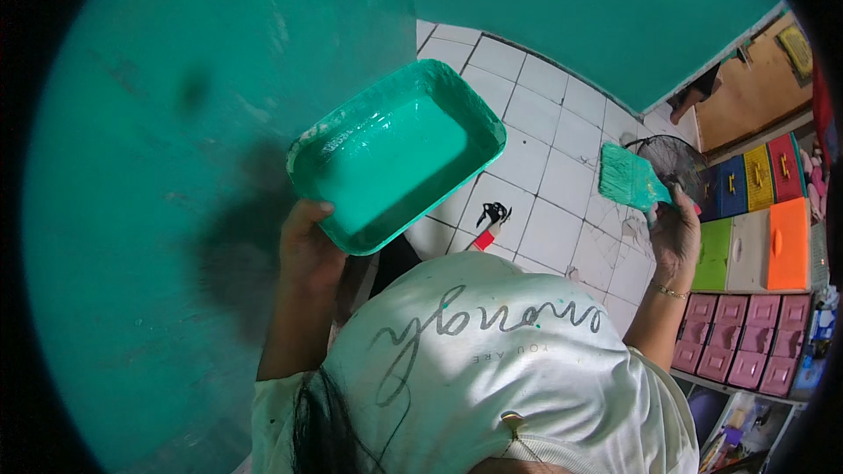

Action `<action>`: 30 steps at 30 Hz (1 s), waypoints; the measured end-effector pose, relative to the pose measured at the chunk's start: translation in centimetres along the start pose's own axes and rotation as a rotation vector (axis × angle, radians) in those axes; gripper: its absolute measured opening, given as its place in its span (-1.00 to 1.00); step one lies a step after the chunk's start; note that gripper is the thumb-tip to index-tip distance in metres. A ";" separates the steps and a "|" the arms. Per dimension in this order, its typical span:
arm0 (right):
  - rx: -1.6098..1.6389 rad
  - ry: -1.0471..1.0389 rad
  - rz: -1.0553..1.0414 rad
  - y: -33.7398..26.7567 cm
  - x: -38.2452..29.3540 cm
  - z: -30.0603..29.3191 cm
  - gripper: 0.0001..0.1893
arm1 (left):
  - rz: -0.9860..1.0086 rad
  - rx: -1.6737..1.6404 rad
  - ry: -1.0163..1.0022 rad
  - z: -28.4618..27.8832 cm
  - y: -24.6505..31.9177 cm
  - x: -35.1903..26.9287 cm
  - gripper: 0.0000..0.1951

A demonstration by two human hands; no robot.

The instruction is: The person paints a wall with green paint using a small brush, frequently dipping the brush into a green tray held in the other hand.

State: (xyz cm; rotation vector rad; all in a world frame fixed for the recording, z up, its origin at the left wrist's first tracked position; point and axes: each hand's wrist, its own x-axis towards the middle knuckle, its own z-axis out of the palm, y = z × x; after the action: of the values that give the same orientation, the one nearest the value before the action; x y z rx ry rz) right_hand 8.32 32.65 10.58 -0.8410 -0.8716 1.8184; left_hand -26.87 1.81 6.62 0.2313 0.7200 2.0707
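My left hand (309, 240) grips the near left corner of a rectangular paint tub (490, 138), its thumb over the rim. Green paint (402, 158) pools inside, and dried paint streaks the tub's inner walls. Out to the right, my right hand (677, 234) is closed around the handle of a wide paintbrush (629, 178). The brush's bristles are coated in green and point away to the left, apart from the tub. Beside the tub stands a green painted wall (164, 210) with uneven, lighter patches.
White floor tiles (527, 118) carry a black hair claw clip (494, 212) and a red item (484, 240). Colourful plastic drawers (757, 174) and pink drawers (741, 342) line the right side. A dark mesh basket (668, 155) stands behind the brush. Another person's leg (688, 105) shows near a doorway.
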 end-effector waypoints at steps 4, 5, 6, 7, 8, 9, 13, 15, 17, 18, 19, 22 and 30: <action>0.010 -0.042 0.082 0.9 1.3 0.0 -0.85 | 0.012 0.025 -0.045 1.1 0.1 -0.7 -0.47; -0.015 -0.076 0.106 0.8 1.8 -0.3 -0.84 | 0.021 0.026 -0.049 1.1 0.2 -0.7 -0.47; -0.028 -0.062 0.113 0.8 1.9 -0.1 -0.84 | 0.025 0.027 -0.043 0.9 0.2 -1.1 -0.47; -0.042 -0.046 0.119 0.6 1.9 0.2 -0.84 | 0.029 0.028 -0.037 0.7 0.2 -1.5 -0.47; -0.055 -0.031 0.125 0.5 2.0 0.4 -0.83 | 0.043 0.030 -0.002 0.6 0.1 -1.8 -0.47; -0.057 -0.032 0.132 0.4 2.0 0.5 -0.83 | 0.054 0.030 0.034 0.6 0.0 -2.1 -0.48; -0.074 0.008 0.155 0.0 1.5 0.5 -0.84 | 0.066 -0.013 0.129 0.6 0.0 -2.6 -0.55; -0.089 0.031 0.170 0.1 1.4 -0.1 -0.85 | 0.080 0.011 0.152 1.0 0.1 -2.6 -0.55; -0.105 0.033 0.194 0.3 1.9 -1.7 -0.86 | 0.074 0.023 0.162 0.9 0.3 -2.7 -0.53; -0.116 0.015 0.208 0.4 2.0 -2.1 -0.87 | 0.065 0.024 0.158 0.9 0.6 -2.9 -0.51; -0.127 -0.005 0.223 0.4 1.9 -2.3 -0.88 | 0.056 0.025 0.155 0.9 0.8 -3.1 -0.49; -0.123 -0.018 0.242 0.5 1.6 -1.4 -0.88 | 0.098 0.034 0.273 2.2 0.9 -4.6 -0.51; -0.141 -0.112 0.265 1.1 -0.8 2.3 -0.81 | 0.060 0.105 0.299 0.7 2.7 -12.4 -0.47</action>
State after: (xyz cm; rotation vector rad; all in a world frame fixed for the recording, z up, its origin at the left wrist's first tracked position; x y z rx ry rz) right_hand 6.19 31.09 10.96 -0.9896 -1.0078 2.0681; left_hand -21.33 -9.11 10.11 -0.0001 1.0140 2.1516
